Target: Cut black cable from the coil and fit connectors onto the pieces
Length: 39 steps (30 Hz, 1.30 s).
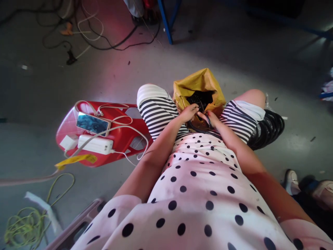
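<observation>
A yellow sack stands open between my knees, with dark, tangled-looking pieces inside that I cannot identify. At its near rim my left hand has its fingers pinched together; whatever is between them is too small to make out. Close beside it, almost touching, my right hand is closed around a black cable. More of the black cable curves across my lap below both hands. My right fingertips are partly hidden by the cable and the sack.
To my left, a red plastic stool carries a phone, a white power bank and white cords. Black coils lie by my right knee. Yellow-green cord and several cables lie on the floor. Another person's shoe is at right.
</observation>
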Tool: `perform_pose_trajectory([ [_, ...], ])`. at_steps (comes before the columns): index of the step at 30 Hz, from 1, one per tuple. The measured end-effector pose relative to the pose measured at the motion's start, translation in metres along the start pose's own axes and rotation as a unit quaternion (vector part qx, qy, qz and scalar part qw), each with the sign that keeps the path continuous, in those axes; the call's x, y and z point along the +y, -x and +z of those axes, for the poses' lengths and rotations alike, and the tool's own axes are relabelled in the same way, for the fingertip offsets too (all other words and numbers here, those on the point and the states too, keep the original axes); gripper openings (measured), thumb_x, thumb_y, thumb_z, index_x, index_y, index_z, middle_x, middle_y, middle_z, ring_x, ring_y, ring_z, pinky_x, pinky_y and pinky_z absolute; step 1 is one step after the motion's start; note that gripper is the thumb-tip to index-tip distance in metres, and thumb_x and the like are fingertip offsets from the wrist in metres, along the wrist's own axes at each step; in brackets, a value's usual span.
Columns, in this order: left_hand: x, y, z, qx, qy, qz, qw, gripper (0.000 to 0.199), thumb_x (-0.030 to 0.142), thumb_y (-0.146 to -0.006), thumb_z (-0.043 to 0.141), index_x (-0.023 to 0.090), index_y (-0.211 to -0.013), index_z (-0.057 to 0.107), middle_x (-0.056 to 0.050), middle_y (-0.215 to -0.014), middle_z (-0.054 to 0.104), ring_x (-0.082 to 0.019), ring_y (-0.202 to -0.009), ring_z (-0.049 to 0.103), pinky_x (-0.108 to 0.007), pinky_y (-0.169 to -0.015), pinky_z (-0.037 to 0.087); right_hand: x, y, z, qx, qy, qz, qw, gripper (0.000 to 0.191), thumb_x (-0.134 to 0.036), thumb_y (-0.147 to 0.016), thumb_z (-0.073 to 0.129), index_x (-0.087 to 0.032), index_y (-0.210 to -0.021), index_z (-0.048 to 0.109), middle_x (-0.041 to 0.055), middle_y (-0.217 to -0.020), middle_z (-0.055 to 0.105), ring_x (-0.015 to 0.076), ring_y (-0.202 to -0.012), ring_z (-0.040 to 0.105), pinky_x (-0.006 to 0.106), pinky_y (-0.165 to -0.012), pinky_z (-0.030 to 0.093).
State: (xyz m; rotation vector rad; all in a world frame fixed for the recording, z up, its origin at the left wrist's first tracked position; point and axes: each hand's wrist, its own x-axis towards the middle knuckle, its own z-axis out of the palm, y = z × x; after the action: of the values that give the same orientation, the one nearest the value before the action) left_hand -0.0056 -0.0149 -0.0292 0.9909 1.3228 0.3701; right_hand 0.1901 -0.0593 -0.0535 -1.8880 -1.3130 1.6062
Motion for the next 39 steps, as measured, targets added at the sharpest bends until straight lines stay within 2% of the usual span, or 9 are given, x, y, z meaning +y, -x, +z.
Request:
perform_pose_trajectory([
  [2, -0.001, -0.002, -0.002, -0.022, 0.012, 0.004, 1.0, 0.002, 0.019, -0.11, 0.069, 0.021, -0.11, 0.069, 0.008, -0.065, 0.054, -0.011, -0.047, 0.048, -0.024, -0.056, 0.036, -0.001, -0.001, -0.002, 0.006, 0.032, 0.016, 0.999, 0.064, -0.082, -0.085, 0.093, -0.027, -0.098, 0.062, -0.0002, -0.078, 0.064, 0.0228, -0.078, 0.061, 0.036, -0.07, 0.054],
  [6, -0.002, -0.007, -0.005, -0.013, 0.01, 0.027, 0.999, 0.009, 0.013, -0.108, 0.063, 0.019, -0.106, 0.069, 0.006, -0.071, 0.057, -0.009, -0.052, 0.043, -0.025, -0.058, 0.035, -0.006, 0.0, -0.004, 0.032, 0.067, -0.007, 0.997, 0.066, -0.079, -0.08, 0.099, -0.028, -0.084, 0.057, 0.0038, -0.077, 0.065, 0.0252, -0.078, 0.063, 0.038, -0.069, 0.056],
  [12, -0.003, -0.01, -0.007, -0.048, -0.021, 0.058, 0.997, 0.007, 0.016, -0.103, 0.066, 0.018, -0.102, 0.073, 0.006, -0.067, 0.055, -0.011, -0.059, 0.043, -0.025, -0.062, 0.036, -0.013, 0.004, -0.005, 0.003, 0.058, 0.004, 0.998, 0.064, -0.079, -0.079, 0.098, -0.027, -0.092, 0.063, 0.0007, -0.081, 0.069, 0.0226, -0.078, 0.065, 0.035, -0.072, 0.054],
  [14, -0.003, -0.009, -0.006, -0.049, -0.027, 0.063, 0.996, 0.006, 0.018, -0.101, 0.069, 0.018, -0.099, 0.074, 0.006, -0.065, 0.054, -0.012, -0.061, 0.044, -0.024, -0.062, 0.036, -0.013, 0.004, -0.005, 0.001, 0.071, 0.01, 0.997, 0.064, -0.079, -0.08, 0.099, -0.026, -0.09, 0.062, -0.0004, -0.077, 0.067, 0.0216, -0.076, 0.064, 0.035, -0.072, 0.052],
  [22, 0.002, -0.005, -0.001, 0.014, 0.004, 0.013, 1.0, 0.019, 0.019, -0.103, 0.072, 0.02, -0.084, 0.067, 0.005, -0.064, 0.052, -0.011, -0.058, 0.041, -0.024, -0.061, 0.033, -0.01, 0.002, -0.002, 0.025, 0.028, 0.021, 0.999, 0.067, -0.078, -0.074, 0.104, -0.027, -0.082, 0.06, 0.0001, -0.066, 0.058, 0.0225, -0.067, 0.057, 0.037, -0.061, 0.052],
  [28, 0.003, -0.004, -0.004, -0.039, 0.03, 0.001, 0.999, 0.023, 0.017, -0.103, 0.073, 0.021, -0.083, 0.064, 0.007, -0.06, 0.047, -0.009, -0.05, 0.035, -0.022, -0.054, 0.027, -0.008, 0.0, -0.006, 0.016, 0.027, 0.016, 0.999, 0.06, -0.074, -0.081, 0.098, -0.026, -0.089, 0.063, 0.0006, -0.077, 0.067, 0.0215, -0.076, 0.061, 0.034, -0.069, 0.053],
  [31, 0.007, 0.0, -0.002, -0.039, 0.044, -0.015, 0.998, 0.022, 0.016, -0.105, 0.077, 0.02, -0.086, 0.067, 0.008, -0.06, 0.045, -0.007, -0.048, 0.034, -0.021, -0.053, 0.023, -0.008, -0.001, -0.004, 0.029, 0.033, 0.021, 0.999, 0.061, -0.076, -0.08, 0.097, -0.027, -0.085, 0.061, 0.0, -0.073, 0.065, 0.0214, -0.074, 0.06, 0.033, -0.067, 0.05],
  [35, 0.014, 0.003, 0.002, -0.001, 0.084, -0.032, 0.996, 0.019, 0.016, -0.109, 0.075, 0.019, -0.092, 0.069, 0.009, -0.062, 0.044, -0.006, -0.048, 0.034, -0.02, -0.053, 0.024, -0.007, -0.001, -0.001, 0.048, 0.011, 0.032, 0.998, 0.068, -0.084, -0.077, 0.097, -0.029, -0.081, 0.057, -0.0023, -0.062, 0.054, 0.0209, -0.064, 0.055, 0.035, -0.06, 0.047],
  [39, 0.023, 0.01, -0.002, 0.029, 0.141, -0.073, 0.987, 0.016, 0.031, -0.115, 0.074, 0.022, -0.103, 0.068, 0.007, -0.068, 0.052, -0.008, -0.048, 0.043, -0.019, -0.052, 0.034, -0.008, -0.002, -0.001, 0.068, -0.03, 0.018, 0.997, 0.072, -0.091, -0.079, 0.094, -0.029, -0.089, 0.058, -0.003, -0.067, 0.057, 0.0217, -0.069, 0.059, 0.035, -0.064, 0.051],
])
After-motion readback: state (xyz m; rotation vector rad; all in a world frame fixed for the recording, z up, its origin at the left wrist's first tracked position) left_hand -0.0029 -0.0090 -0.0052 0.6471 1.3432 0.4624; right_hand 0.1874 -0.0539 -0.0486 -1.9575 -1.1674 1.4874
